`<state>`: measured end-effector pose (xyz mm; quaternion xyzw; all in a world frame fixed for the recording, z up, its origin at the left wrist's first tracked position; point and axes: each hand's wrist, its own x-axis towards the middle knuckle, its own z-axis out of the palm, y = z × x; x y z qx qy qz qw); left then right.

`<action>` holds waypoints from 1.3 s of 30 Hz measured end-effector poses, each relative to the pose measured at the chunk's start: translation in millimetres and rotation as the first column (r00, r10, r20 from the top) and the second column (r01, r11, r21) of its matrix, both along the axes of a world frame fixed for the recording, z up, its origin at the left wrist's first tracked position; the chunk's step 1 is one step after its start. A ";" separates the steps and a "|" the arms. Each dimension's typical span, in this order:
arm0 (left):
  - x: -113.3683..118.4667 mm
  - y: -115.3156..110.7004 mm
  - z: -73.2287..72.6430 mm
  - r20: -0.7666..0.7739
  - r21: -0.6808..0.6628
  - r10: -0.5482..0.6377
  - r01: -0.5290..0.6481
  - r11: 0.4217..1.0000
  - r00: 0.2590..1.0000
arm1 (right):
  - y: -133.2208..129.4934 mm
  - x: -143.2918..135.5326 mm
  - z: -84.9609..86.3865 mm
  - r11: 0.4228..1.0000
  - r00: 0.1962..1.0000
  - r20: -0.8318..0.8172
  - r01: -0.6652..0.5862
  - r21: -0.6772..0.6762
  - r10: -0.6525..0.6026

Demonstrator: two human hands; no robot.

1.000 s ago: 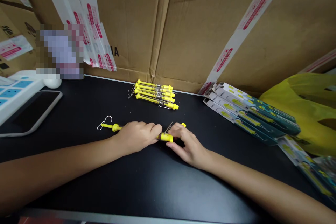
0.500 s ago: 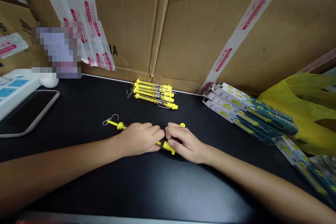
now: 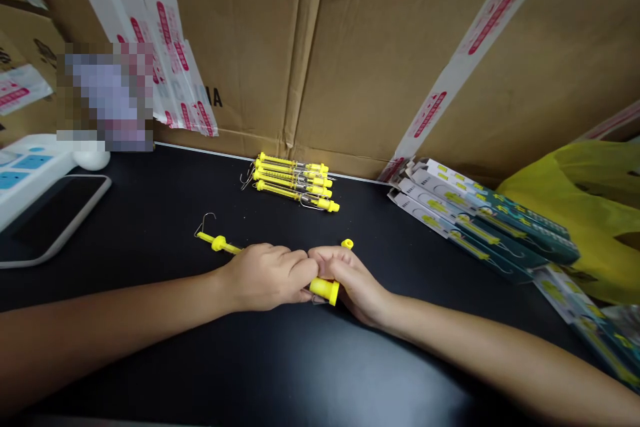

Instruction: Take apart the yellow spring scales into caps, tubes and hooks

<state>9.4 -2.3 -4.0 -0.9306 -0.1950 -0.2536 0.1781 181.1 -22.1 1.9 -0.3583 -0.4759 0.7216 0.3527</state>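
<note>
My left hand (image 3: 273,277) is wrapped round a slim yellow tubular tool (image 3: 325,289), hiding its middle. The tool's narrow end, with a bent wire hook, sticks out to the left; its thicker yellow end shows at the right, with a bit of metal below it. Against the left fingertips, my right hand (image 3: 353,280) is closed in a pinch just above the thick end. What those fingers pinch is hidden. A small yellow cap (image 3: 347,243) lies just behind the right hand. Farther back, several similar yellow tools (image 3: 295,180) lie side by side.
Printed boxes (image 3: 480,220) are stacked on the black table (image 3: 200,353) at the right, before a yellow bag (image 3: 560,193). A phone (image 3: 50,220) and a white power strip (image 3: 40,167) occupy the left. Taped cardboard (image 3: 400,47) walls off the back.
The held tool has shifted slightly down, and more of its thick end shows. My right thumb has left the thick end and curled up beside the left fingertips.
</note>
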 end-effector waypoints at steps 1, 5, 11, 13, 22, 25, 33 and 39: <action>-0.4 0.7 0.4 0.010 -0.001 0.001 -0.001 1.000 1.000 | 0.1 -1.8 -0.1 0.999 1.000 -0.021 0.009 -0.030 -0.010; -1.1 1.6 1.7 0.039 -0.015 -0.005 0.006 1.000 0.999 | 2.0 -4.3 -0.8 0.993 0.997 -0.070 0.007 -0.116 -0.015; -0.5 1.0 2.6 0.057 -0.014 -0.029 0.030 0.999 0.998 | -1.8 -8.2 -2.6 0.989 0.987 -0.136 0.071 -0.128 -0.088; -0.4 0.8 2.9 0.064 -0.005 -0.025 0.025 1.000 0.998 | -2.9 -9.1 -2.6 0.988 0.982 -0.156 0.090 -0.124 -0.109; -0.1 1.5 6.0 0.101 0.002 -0.020 0.020 1.000 0.995 | -8.5 -9.8 -3.5 0.987 0.979 -0.166 0.101 -0.126 -0.122; -0.1 -0.5 5.6 0.123 -0.015 -0.033 0.036 0.999 0.992 | -9.8 -9.3 -3.7 0.983 0.976 -0.191 0.070 -0.167 -0.102; -2.1 0.0 8.9 0.115 -0.003 -0.026 0.027 1.000 0.993 | 1.7 -2.9 -5.3 0.986 0.962 -0.233 0.119 -0.118 -0.144; -6.4 13.2 5.7 0.014 -0.010 0.041 -0.041 0.999 0.999 | 7.4 -1.0 -9.6 0.926 0.950 -0.095 0.313 0.210 -0.299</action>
